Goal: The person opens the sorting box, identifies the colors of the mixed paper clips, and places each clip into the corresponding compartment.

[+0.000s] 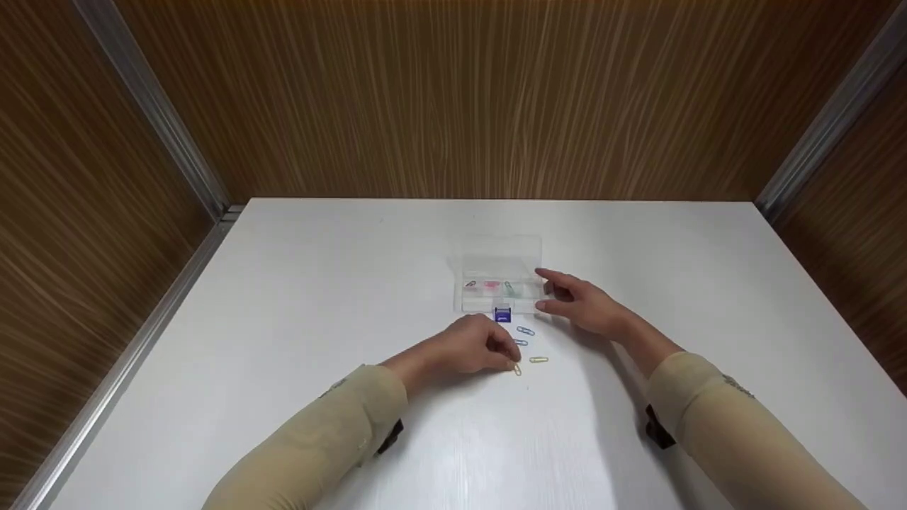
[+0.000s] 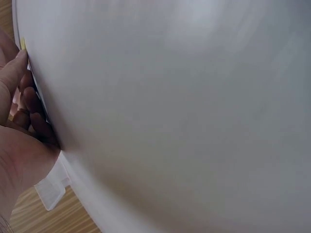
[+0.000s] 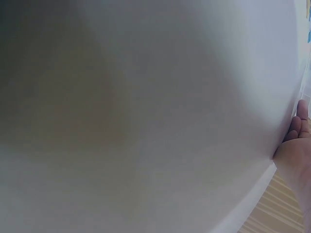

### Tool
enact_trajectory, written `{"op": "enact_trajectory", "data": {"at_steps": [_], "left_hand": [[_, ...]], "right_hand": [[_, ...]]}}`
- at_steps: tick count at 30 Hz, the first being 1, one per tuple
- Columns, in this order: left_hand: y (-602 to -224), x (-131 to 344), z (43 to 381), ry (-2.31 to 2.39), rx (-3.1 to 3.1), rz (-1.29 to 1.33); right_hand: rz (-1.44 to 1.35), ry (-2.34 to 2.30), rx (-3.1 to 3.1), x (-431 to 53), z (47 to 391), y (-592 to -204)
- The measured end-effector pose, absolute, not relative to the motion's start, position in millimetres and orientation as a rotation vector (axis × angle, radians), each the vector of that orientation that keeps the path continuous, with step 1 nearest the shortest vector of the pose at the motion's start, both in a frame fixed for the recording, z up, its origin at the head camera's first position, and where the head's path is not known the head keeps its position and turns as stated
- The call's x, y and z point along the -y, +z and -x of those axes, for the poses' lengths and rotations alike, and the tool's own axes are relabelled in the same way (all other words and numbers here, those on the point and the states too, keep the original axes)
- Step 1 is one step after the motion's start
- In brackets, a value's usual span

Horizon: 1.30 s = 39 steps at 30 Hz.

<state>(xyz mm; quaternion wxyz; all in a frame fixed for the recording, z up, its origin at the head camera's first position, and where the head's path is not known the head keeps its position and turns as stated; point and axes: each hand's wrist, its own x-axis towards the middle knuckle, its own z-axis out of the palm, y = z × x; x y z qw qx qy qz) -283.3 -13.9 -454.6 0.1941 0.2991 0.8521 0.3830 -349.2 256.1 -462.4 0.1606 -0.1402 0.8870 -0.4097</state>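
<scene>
On a white counter (image 1: 297,304), a clear plastic compartment box (image 1: 477,305) lies open before a brown wood-grain panel (image 1: 482,99), its lid (image 1: 502,256) at the rear. Inside the back row, from left: a dark wire paper clip (image 1: 470,284), a pink clip cluster (image 1: 491,285) and a green wire paper clip (image 1: 508,287). A purple-blue square piece (image 1: 502,314) sits at the front edge. Nearer lie two blue wire paper clips (image 1: 525,331), then a yellow wire paper clip (image 1: 539,359); left of it, a second yellow wire paper clip (image 1: 517,370) is at the left hand's (image 1: 476,345) fingertips. The right hand (image 1: 587,304) flanks the box's right side.
</scene>
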Motion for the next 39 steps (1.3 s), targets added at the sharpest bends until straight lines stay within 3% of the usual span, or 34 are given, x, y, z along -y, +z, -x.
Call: {"op": "enact_trajectory", "data": {"at_steps": [39], "left_hand": [[-452.6,17.5,283.3,1.1,-2.343,-0.864]], "right_hand": [[0.357,-1.205,-2.503,-255.4,347.8,-460.9]]}}
